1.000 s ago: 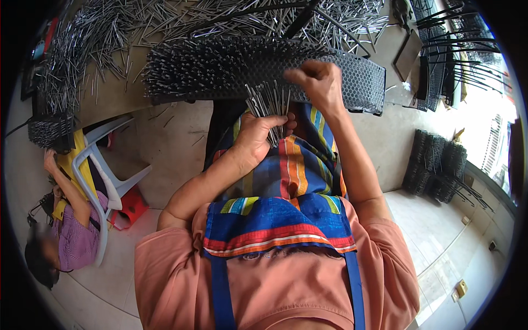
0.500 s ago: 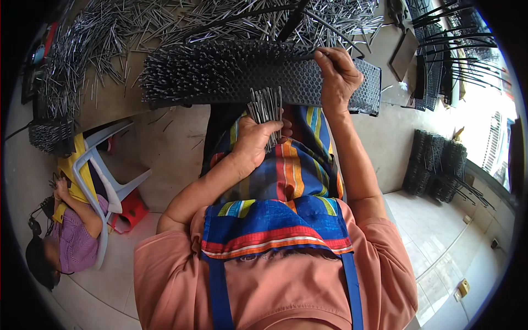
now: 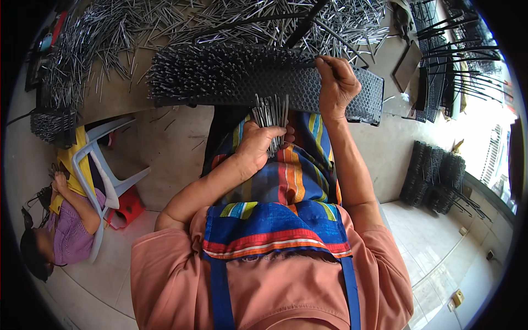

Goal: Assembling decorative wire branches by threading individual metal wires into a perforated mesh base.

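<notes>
My left hand [image 3: 257,142] is closed around a bundle of thin metal rods [image 3: 268,113], held upright over my lap just in front of a long black perforated tray [image 3: 308,88]. Similar rods [image 3: 203,71] stand densely packed in the holes of the tray's left part, while its right part shows bare holes. My right hand [image 3: 339,88] is over the right part of the tray, thumb and fingers pinched together near the far edge. Whatever lies between those fingertips is too small to make out.
Loose metal rods [image 3: 137,33] are heaped across the table behind the tray, with dark bars crossing over them. At left, another person [image 3: 74,225] sits by a pale blue plastic chair [image 3: 88,159]. Black wire racks [image 3: 440,71] stand at right, and black wire bundles [image 3: 432,176] rest on the floor.
The whole view has shifted slightly, the tray appearing a little lower and further right. Both hands keep nearly the same positions relative to the tray, and the left still grips the rods.
</notes>
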### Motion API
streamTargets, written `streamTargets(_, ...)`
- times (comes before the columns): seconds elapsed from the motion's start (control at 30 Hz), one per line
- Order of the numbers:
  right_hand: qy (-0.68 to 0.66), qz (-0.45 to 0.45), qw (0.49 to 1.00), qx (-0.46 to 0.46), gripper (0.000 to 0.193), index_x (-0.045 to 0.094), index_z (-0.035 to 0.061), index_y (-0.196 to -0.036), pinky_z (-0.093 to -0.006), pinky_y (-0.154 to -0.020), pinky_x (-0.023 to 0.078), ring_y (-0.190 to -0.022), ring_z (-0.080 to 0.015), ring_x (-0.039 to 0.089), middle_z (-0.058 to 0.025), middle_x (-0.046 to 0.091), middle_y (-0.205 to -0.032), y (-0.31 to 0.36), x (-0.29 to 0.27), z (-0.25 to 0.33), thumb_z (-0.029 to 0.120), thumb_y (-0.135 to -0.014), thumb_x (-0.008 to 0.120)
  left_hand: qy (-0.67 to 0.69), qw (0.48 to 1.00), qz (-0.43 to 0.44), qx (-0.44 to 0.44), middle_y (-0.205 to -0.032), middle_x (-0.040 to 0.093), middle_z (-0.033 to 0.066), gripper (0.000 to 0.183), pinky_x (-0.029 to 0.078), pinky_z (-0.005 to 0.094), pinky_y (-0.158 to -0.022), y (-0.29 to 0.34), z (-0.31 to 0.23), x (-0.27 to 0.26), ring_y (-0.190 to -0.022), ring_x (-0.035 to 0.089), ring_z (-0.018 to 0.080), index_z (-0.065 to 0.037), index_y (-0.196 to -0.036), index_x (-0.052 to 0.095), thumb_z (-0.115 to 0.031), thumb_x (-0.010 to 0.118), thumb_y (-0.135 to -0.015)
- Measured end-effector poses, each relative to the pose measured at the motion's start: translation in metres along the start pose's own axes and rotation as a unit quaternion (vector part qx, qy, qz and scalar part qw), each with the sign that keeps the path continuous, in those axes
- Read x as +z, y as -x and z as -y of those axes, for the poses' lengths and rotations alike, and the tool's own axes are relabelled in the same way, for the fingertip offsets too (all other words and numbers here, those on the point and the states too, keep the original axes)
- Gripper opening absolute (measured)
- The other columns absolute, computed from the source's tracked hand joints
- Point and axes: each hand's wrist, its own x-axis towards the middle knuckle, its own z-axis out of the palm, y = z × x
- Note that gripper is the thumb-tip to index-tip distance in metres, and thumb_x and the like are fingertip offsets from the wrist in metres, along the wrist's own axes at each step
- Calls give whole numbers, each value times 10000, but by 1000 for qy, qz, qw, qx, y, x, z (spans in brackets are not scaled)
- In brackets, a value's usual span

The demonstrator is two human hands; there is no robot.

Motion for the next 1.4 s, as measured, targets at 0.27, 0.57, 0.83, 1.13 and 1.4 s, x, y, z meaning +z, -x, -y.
streamTargets(0.27,125,82,987,-54,113,731,14,-874,-211,-607,442,-678,-70,570,-27,633,-758,10,10,-6,-25,-768,738,2,1000,-9,29,-817,706,166,80,564,341,-597,-5,5,-8,-698,703,252,60,-853,668,47,616,-794)
streamTargets(0.57,198,112,972,-66,158,742,56,-938,-258,-560,450,-591,-126,592,-58,626,-732,-1,9,-2,45,-780,737,35,999,-10,14,-819,707,152,133,578,340,-609,-4,4,-12,-686,699,239,38,-928,664,34,616,-803)
streamTargets(0.83,268,124,951,-88,209,716,91,-1055,-318,-570,452,-586,-216,589,-86,589,-718,5,10,6,112,-852,671,38,999,-7,6,-820,707,157,110,573,344,-604,-2,1,-15,-680,697,241,51,-902,660,19,645,-797)
streamTargets(1.13,279,112,952,-63,267,689,95,-1136,-327,-610,491,-664,-249,655,-110,678,-834,2,4,1,131,-874,652,26,999,12,-13,-868,707,154,159,591,355,-685,-5,-2,-18,-749,702,240,43,-969,662,32,625,-814)
streamTargets(1.4,279,91,949,-111,288,674,128,-1141,-340,-596,514,-684,-283,669,-111,693,-876,9,1,-2,143,-854,678,14,999,17,41,-853,707,149,178,575,336,-614,2,-6,-11,-705,700,240,9,-980,651,41,613,-808)
